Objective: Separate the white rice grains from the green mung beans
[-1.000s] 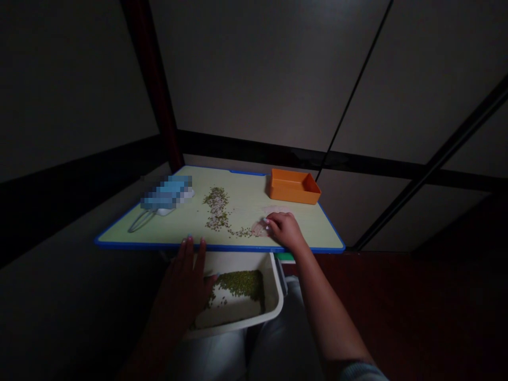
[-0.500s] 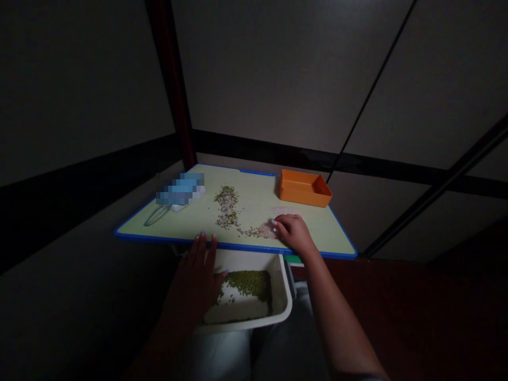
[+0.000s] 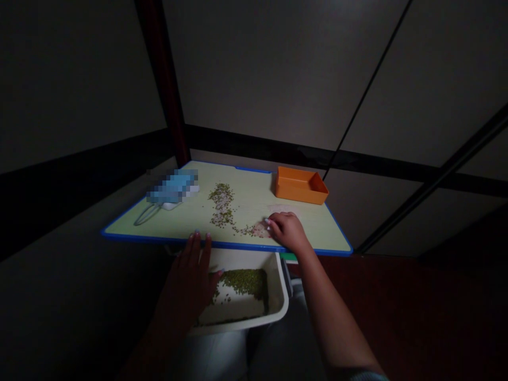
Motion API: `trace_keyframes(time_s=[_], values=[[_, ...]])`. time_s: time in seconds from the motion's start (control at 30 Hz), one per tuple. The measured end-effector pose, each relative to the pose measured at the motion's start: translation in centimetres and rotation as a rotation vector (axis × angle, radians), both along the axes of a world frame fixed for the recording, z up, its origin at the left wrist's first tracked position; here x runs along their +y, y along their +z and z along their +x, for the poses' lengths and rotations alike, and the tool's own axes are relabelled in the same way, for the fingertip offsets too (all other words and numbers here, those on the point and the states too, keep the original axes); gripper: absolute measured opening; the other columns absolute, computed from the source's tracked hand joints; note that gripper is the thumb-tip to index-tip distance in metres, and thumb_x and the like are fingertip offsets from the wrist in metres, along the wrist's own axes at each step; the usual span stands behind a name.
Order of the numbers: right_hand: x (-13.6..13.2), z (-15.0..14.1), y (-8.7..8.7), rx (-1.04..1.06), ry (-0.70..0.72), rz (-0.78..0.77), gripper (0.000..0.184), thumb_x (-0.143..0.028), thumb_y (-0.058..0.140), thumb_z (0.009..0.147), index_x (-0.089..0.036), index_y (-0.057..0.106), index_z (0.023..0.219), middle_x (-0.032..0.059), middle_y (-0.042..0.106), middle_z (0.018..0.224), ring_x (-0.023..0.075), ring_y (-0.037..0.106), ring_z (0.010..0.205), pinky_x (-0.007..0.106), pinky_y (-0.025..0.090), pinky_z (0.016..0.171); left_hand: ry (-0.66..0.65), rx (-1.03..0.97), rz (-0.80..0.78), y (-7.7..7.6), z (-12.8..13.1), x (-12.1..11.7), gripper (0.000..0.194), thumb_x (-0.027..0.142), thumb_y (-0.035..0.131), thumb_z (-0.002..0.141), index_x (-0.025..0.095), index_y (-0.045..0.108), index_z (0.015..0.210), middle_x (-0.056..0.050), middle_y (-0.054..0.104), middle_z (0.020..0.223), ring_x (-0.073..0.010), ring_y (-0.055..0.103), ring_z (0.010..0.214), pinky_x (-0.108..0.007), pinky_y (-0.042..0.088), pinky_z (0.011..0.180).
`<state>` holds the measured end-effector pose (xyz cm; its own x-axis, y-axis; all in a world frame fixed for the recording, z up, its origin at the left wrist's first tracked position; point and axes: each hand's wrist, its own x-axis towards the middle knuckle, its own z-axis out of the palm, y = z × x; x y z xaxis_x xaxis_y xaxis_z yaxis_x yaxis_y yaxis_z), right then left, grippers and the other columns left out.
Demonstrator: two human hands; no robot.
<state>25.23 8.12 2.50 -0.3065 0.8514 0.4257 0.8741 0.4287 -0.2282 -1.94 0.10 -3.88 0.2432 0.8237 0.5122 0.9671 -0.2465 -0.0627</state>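
Head view: the left hand [image 3: 192,270] spreads its fingers at the near edge of the table [image 3: 180,219]; the right hand [image 3: 290,230] curls beside green grains [image 3: 222,206], holding what, I can't tell.

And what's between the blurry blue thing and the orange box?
The head view shows scattered green and pale bits on the tabletop between the blue thing and the orange box, nearer the blue thing.

Bluish-grey sleeve edge [image 3: 367,377], pale grey trousers [image 3: 218,352], bare hands [image 3: 288,231]
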Motion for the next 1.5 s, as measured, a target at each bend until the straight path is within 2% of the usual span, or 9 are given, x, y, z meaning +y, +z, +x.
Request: trace_keyframes(time_s=[0.23, 0.57, 0.83, 1.1, 1.37, 1.5], values=[[-0.09, -0.31, 0.10, -0.055, -0.020, 0.028, 0.028, -0.034, 0.046, 0.097, -0.020, 0.069, 0.087, 0.0049, 0.070, 0.073, 0.0179, 0.061, 0.072, 0.029, 0.034, 0.076, -0.006, -0.018, -0.005, -0.28, 0.03, 0.16, 0.080, 0.045, 0.046, 0.084, 0.007, 0.020, 0.149, -0.029, 0.032, 0.155, -0.0395, 0.032, 0.145, -0.053, 0.041, 0.108], [-0.31, -0.45, 0.39, -0.086, -0.090, 0.026, 0.027, -0.033, 0.046, 0.097, -0.019, 0.069, 0.090, 0.0064, 0.070, 0.076, 0.0186, 0.060, 0.074, 0.029, 0.033, 0.077, -0.019, -0.021, -0.015, 0.34, 0.00, -0.19, 0.076, 0.046, 0.044, 0.086, 0.008, 0.022, 0.149, -0.028, 0.030, 0.156, -0.0384, 0.030, 0.146, -0.053, 0.040, 0.109], [-0.18, -0.31, 0.31, -0.050, -0.014, 0.021, 0.026, -0.032, 0.046, 0.097, -0.019, 0.067, 0.091, 0.0058, 0.071, 0.079, 0.0188, 0.062, 0.077, 0.030, 0.034, 0.082, -0.022, -0.049, -0.054, 0.33, 0.04, 0.03, 0.077, 0.045, 0.044, 0.085, 0.008, 0.021, 0.149, -0.028, 0.029, 0.156, -0.0394, 0.028, 0.146, -0.055, 0.039, 0.109], [0.09, -0.57, 0.54, -0.120, -0.025, 0.022, 0.026, -0.032, 0.044, 0.097, -0.019, 0.067, 0.094, 0.0077, 0.072, 0.082, 0.0202, 0.062, 0.079, 0.032, 0.033, 0.080, -0.036, -0.086, -0.082, 0.39, 0.24, -0.13, 0.077, 0.045, 0.040, 0.086, 0.007, 0.018, 0.149, -0.029, 0.023, 0.158, -0.0395, 0.022, 0.149, -0.056, 0.032, 0.114], [0.02, -0.67, 0.52, -0.130, -0.079, 0.046, 0.028, -0.034, 0.043, 0.098, -0.019, 0.067, 0.093, 0.0079, 0.070, 0.077, 0.0206, 0.061, 0.076, 0.033, 0.032, 0.080, -0.013, -0.066, -0.110, 0.59, 0.36, -0.16, 0.077, 0.046, 0.039, 0.087, 0.006, 0.017, 0.149, -0.030, 0.020, 0.159, -0.0399, 0.020, 0.149, -0.056, 0.032, 0.113], [0.00, -0.55, 0.46, -0.105, -0.057, 0.046, 0.028, -0.033, 0.043, 0.098, -0.019, 0.067, 0.093, 0.0075, 0.070, 0.078, 0.0202, 0.061, 0.077, 0.032, 0.032, 0.081, -0.013, -0.066, -0.128, 0.65, 0.31, -0.12, 0.078, 0.047, 0.038, 0.087, 0.007, 0.015, 0.150, -0.029, 0.020, 0.159, -0.0389, 0.020, 0.149, -0.056, 0.032, 0.114]])
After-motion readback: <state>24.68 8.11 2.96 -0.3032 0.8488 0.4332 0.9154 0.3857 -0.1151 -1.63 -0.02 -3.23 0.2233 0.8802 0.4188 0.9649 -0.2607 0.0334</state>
